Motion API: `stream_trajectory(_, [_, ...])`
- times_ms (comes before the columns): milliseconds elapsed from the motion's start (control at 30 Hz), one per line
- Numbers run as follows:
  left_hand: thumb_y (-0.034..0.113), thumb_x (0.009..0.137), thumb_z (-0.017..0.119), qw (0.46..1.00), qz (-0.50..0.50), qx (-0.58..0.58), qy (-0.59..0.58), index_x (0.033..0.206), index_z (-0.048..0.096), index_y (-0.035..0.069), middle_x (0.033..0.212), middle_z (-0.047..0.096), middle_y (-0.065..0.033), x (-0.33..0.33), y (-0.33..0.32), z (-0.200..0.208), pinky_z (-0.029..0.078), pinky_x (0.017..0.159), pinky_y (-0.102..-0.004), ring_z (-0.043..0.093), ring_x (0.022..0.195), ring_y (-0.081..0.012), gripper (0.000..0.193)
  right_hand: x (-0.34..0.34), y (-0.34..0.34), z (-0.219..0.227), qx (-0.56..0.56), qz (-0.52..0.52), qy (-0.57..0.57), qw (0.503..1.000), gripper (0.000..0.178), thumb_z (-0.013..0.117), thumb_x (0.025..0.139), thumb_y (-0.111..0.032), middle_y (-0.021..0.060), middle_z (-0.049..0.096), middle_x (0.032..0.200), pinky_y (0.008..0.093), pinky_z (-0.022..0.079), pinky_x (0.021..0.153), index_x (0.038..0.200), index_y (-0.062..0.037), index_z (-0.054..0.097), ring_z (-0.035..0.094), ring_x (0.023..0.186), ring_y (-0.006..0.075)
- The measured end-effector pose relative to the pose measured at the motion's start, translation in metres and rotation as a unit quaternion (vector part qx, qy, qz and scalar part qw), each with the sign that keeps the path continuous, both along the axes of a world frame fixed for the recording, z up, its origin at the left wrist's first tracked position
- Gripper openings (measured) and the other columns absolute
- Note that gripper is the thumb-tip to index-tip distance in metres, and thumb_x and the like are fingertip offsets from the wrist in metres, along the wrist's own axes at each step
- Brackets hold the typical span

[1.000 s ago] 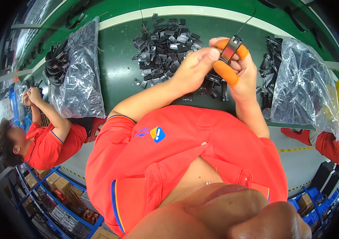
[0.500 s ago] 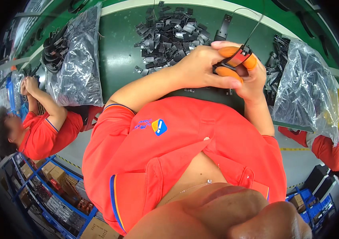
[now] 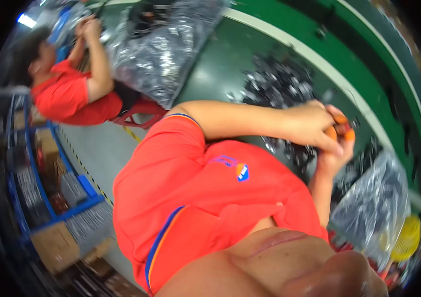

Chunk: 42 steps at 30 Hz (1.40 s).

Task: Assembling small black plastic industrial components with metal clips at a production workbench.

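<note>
My left hand (image 3: 309, 123) reaches across from the left and meets my right hand (image 3: 336, 156) over the workbench. Orange finger covers sit on fingertips of both hands. The fingers are closed together around a small dark part (image 3: 342, 129), blurred and mostly hidden by them. Beside and behind my hands lies a heap of small black flat pieces (image 3: 279, 81), smeared by motion. More dark pieces (image 3: 364, 161) lie to the right of my right hand.
Grey plastic bags lie on the green bench (image 3: 215, 74): a large one (image 3: 163, 62) to the left, another (image 3: 376, 198) to the right. A yellow basket (image 3: 407, 238) stands at far right. A co-worker in red (image 3: 79, 94) sits at left, above blue shelving (image 3: 67, 213) with cartons.
The whole view has swung, showing more of the left side and shelving. My hands stay together but appear farther right and lower. The thin cable above them no longer shows clearly.
</note>
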<state>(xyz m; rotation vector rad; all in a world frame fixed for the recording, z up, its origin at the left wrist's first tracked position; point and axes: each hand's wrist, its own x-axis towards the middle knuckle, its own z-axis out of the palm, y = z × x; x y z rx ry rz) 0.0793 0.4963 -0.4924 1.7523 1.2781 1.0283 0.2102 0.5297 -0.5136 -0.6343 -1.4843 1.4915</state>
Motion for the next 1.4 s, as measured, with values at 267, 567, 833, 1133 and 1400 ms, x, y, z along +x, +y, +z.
stream_trajectory(267, [0.031, 0.085, 0.06, 0.997, 0.0, -0.003, 0.083, 0.109, 0.062, 0.006, 0.109, 0.062, -0.0112, -0.107, -0.049, 0.055, 0.042, 0.092, -0.034, 0.056, 0.105, -0.0233, 0.035, -0.003, 0.157, -0.008, 0.223, -0.077, -0.206, 0.95, 0.032, 0.049, 0.091, -0.005, 0.0096, 0.061, 0.11, 0.0279, 0.042, 0.091, 0.121, 0.0055, 0.046, 0.056, 0.102, 0.0165])
stream_trajectory(567, [0.036, 0.081, 0.06, 0.615, 0.649, 0.113, 0.433, 0.092, 0.056, -0.002, 0.092, 0.059, -0.0236, -0.397, -0.076, 0.039, 0.046, 0.078, -0.0462, 0.057, 0.09, -0.0396, 0.039, 0.019, 0.266, -0.077, 0.352, -0.211, -0.574, 0.709, 0.052, 0.061, 0.081, -0.025, 0.0138, 0.054, 0.123, 0.0412, 0.042, 0.089, 0.128, -0.011, 0.047, 0.054, 0.109, 0.0306])
stream_trajectory(833, [0.036, 0.077, 0.056, 0.617, 0.613, -0.293, 0.396, 0.105, 0.064, 0.004, 0.107, 0.062, -0.0195, -0.497, -0.057, -0.013, 0.048, 0.081, -0.0425, 0.062, 0.098, -0.0271, 0.043, 0.048, 0.109, -0.032, 0.132, -0.124, -0.294, 0.939, 0.043, 0.056, 0.089, -0.017, 0.0138, 0.052, 0.127, 0.031, 0.035, 0.099, 0.127, -0.0007, 0.047, 0.048, 0.118, 0.0213])
stream_trajectory(1133, [0.005, 0.079, 0.055, 0.758, 0.604, 0.224, 0.103, 0.111, 0.054, -0.002, 0.087, 0.063, -0.0122, -0.463, -0.115, 0.104, 0.051, 0.068, -0.0276, 0.059, 0.071, -0.0199, 0.033, 0.11, 0.056, -0.032, 0.002, -0.108, -0.327, 0.939, 0.034, 0.057, 0.088, -0.012, 0.0085, 0.059, 0.114, 0.0253, 0.044, 0.082, 0.121, -0.0023, 0.053, 0.058, 0.094, 0.0138])
stream_trajectory(1400, [0.021, 0.09, 0.055, 0.817, 0.037, -0.034, -0.575, 0.077, 0.052, 0.005, 0.063, 0.039, 0.0036, -0.165, -0.056, 0.103, 0.032, 0.056, -0.0268, 0.039, 0.056, -0.0075, 0.021, 0.098, 0.074, -0.064, 0.295, -0.138, -0.523, 0.788, 0.029, 0.068, 0.078, -0.025, 0.0163, 0.061, 0.094, 0.0367, 0.046, 0.072, 0.096, -0.0045, 0.059, 0.058, 0.086, 0.0332])
